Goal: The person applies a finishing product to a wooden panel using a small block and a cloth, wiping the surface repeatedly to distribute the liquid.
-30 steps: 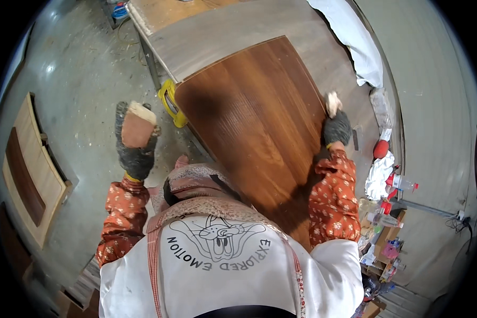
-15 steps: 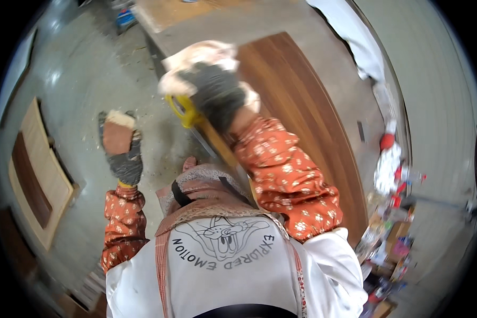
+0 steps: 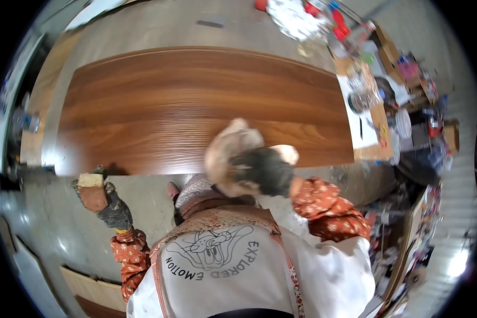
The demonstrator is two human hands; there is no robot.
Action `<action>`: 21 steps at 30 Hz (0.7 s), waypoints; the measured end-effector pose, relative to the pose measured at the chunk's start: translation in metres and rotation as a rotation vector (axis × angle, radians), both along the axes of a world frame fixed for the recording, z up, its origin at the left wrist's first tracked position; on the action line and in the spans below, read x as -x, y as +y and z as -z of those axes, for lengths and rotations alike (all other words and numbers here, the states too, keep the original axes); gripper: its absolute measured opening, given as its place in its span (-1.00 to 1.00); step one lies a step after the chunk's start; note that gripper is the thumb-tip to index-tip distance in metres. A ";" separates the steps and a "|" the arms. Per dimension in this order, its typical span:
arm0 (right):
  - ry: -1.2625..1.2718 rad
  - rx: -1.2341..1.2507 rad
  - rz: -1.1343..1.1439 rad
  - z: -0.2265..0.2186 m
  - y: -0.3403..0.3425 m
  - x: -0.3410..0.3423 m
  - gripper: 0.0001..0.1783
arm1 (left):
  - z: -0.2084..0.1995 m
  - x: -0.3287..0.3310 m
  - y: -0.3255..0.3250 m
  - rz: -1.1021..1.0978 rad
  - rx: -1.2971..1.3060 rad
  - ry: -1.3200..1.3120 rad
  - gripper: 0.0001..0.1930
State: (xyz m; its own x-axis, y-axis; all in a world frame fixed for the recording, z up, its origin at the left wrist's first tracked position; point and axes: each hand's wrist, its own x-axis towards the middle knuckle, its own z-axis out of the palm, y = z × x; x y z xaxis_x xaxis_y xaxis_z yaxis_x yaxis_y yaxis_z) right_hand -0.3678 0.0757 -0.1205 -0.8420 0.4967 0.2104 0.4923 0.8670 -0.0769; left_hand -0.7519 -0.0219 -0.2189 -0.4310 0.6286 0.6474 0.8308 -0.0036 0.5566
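workbench [image 3: 143,24]: grey | on it: long brown wood panel [image 3: 196,106]

Setting: a woodworking or furniture-finishing workshop. A long, glossy, stained wooden panel [image 3: 196,106] is laid flat on a grey worktable [image 3: 159,24]. A bare concrete floor [image 3: 42,228], marked with stains, is seen below. More wooden boards [image 3: 90,289] are stacked on the floor at lower left. A cluttered bench [image 3: 376,90] at right is covered with containers, rags and small supplies. Work gloves and an apron are worn.
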 end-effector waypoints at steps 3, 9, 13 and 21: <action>0.191 0.212 0.383 0.009 -0.047 -0.105 -0.68 | -0.026 -0.017 0.000 0.102 0.133 0.356 -0.66; 0.341 -0.032 1.228 0.005 -0.106 -0.322 -0.69 | -0.040 -0.032 -0.005 0.278 0.121 0.103 -0.66; 0.645 -0.326 1.530 -0.023 -0.110 -0.313 -0.69 | -0.071 -0.048 0.011 0.367 0.119 0.144 -0.67; 0.381 -0.894 0.879 -0.061 -0.006 -0.267 -0.70 | -0.104 -0.078 0.065 0.603 0.066 0.357 -0.67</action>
State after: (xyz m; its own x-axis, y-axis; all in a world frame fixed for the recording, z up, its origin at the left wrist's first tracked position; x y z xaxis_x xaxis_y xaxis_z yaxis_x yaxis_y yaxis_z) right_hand -0.1003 0.0696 -0.0591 -0.1254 0.4117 0.9026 0.9911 0.0932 0.0952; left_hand -0.6735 0.0435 -0.1149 0.2363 0.7343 0.6363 0.8266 -0.4961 0.2656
